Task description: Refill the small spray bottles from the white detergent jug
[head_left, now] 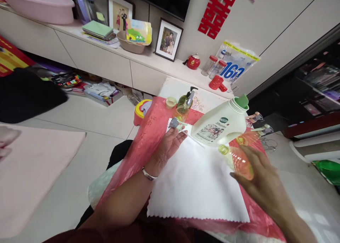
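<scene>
My left hand [171,143] grips a spray pump head [174,123] in grey and white; its thin pale dip tube [195,140] slants down to the right. On the right, my right hand [257,172], a little blurred, holds a clear ribbed plastic bottle [240,161] by its lower part. The bottle lies tilted, its open threaded neck toward the middle. Behind it stands a large white laundry detergent jug [219,124] with a green spout. A white cloth [196,186] with a zigzag edge is spread under both hands.
A pump bottle [183,106] and a small cup [171,101] stand at the far left of the red table cover [143,140]. More clear bottles [249,136] sit beyond my right hand. Red-lidded jars [211,64] and a photo frame [169,39] line the cabinet behind.
</scene>
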A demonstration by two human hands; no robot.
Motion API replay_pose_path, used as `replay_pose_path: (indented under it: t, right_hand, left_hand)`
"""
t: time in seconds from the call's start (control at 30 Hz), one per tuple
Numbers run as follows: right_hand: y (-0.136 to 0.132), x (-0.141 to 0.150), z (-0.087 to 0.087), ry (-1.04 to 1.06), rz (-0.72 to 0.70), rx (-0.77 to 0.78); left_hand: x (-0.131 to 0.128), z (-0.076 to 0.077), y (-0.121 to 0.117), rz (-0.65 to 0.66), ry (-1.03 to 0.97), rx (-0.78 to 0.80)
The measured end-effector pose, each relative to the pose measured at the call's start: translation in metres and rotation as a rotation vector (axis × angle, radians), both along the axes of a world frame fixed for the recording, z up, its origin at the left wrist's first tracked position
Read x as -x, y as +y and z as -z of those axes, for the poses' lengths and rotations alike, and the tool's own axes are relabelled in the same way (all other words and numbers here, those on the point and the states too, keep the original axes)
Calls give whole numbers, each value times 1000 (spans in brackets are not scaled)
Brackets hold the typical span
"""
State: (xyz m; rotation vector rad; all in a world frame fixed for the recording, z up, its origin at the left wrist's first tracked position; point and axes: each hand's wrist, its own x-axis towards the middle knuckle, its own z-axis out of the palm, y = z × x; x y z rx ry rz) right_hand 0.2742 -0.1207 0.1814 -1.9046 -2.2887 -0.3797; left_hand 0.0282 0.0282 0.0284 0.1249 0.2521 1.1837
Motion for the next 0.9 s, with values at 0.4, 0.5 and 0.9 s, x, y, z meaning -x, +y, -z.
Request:
replay_pose_path:
  t: [0.4,0.5,0.9]
  right_hand:
    - [-5,20,83,71,109,13]
    - [-3,27,86,141,91,27]
    - [10,62,97,307,16,-6]
  left_hand:
    - [0,-2,-3,24,63,-54]
    - [0,-1,-4,50,108,-72]
    - [-4,-10,-14,146,187,-202]
